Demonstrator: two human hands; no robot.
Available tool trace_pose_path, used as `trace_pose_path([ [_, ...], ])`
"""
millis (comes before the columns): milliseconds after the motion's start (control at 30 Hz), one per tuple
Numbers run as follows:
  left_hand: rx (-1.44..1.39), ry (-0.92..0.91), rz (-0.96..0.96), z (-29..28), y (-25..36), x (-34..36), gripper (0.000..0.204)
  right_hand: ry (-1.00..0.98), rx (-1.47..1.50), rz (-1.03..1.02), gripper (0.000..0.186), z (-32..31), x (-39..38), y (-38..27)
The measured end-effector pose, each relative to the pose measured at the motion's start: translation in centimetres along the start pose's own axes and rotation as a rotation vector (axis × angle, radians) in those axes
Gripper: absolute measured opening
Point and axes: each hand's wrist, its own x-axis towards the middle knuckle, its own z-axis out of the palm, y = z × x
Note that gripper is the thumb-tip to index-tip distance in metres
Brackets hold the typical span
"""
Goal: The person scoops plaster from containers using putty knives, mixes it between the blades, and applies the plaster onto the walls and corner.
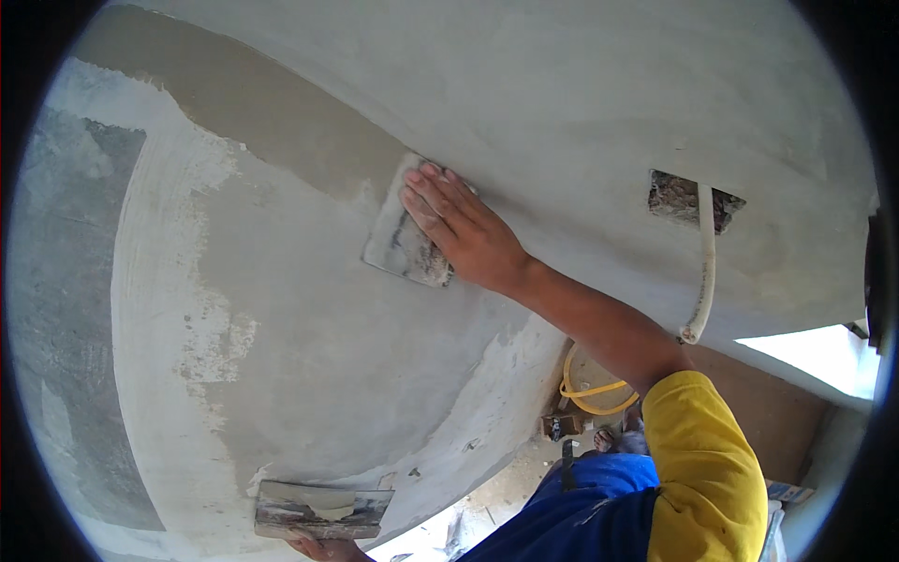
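Across most of the frame, grey plastered wall (581, 94), bent by the lens. Down the far left, a darker grey area (66, 309), bordered by a rough-edged white coat (159, 281). From the upper left toward centre, a smooth, darker, damp-looking band (272, 103). At bottom centre, pale, littered floor (501, 482); at right, a bright opening (829, 356).

At lower right, a yellow sleeve (707, 459) and blue garment (595, 492). In the centre, the right hand (464, 229), fingers laid straight over a rectangular putty blade (389, 248) set against the wall at the band's lower end; thumb hidden, so cannot tell whether clasped round it. At lower left, the left hand (323, 548), gripping a second putty blade (281, 515) by its lower edge, with a pale dab of putty (330, 505) on top.

At upper right, a rough-cut recess (674, 197), with a white cable (707, 253) hanging out. Below centre, looped yellow tubing (613, 410) and a small open box (562, 428). Along the cable, faint dark marks, too small to read.
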Motion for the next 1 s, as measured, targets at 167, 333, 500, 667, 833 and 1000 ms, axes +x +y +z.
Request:
trace_pose_path([
  [167, 1.435, 0.081, 0.88, 2.4, 2.0, 0.6, 0.061, -0.191, 0.008, 0.062, 0.054, 2.3, -10.1, 2.2],
  [333, 0.546, 0.113, 0.306, 0.0, -0.4, 0.0, 0.067, -0.16, 0.041, 0.02, 0.053, 0.7, -10.3, 1.4],
  [500, -0.04, 0.062, 0.031, -0.4, -1.3, 0.3, 0.069, -0.029, 0.035, -0.014, 0.054, -1.5, 0.8, -0.5],
  [667, 0.524, 0.072, 0.416, 2.9, 2.6, -0.5, 0.071, 0.045, 0.133, 0.05, 0.048, 0.0, 1.1, -0.6],
  [833, 0.444, 0.068, 0.329, 3.7, 1.8, 0.0, 0.071, -0.029, 0.089, 0.075, 0.049, 1.5, -5.3, 1.1],
  [1000, 0.519, 0.179, 0.226, 5.1, 4.4, -0.6, 0.071, -0.137, 0.066, 0.056, 0.051, 4.6, -13.5, 2.8],
])
